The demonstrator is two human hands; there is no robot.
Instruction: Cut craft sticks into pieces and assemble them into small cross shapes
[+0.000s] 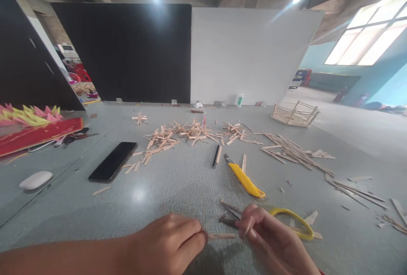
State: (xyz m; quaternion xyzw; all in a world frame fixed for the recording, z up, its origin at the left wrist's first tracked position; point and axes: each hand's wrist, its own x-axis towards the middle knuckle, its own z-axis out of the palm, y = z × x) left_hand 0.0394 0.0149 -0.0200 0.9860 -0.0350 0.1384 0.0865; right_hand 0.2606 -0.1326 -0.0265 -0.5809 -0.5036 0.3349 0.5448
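My left hand (173,243) is closed, its thumb and fingers pinching a short wooden stick (222,236) that points right, low over the grey table. Just right of the stick's tip, my right hand (270,237) pinches a small pale sliver of wood (248,226) between thumb and fingers. Scissors (291,213) with yellow handles lie by my right hand, their blades partly open on its left and the handle loop on its right. Beyond the hands a yellow utility knife (244,179) rests on the table, beside a loose stick (243,163) and a dark pen (216,156).
Piles of crossed wooden sticks (193,130) spread across the middle, long strips (295,152) to the right. A black phone (113,161), a white mouse (36,180) and a red object (41,136) are left. Behind stand a stick frame (295,114), glue bottle (240,100) and panels (241,54).
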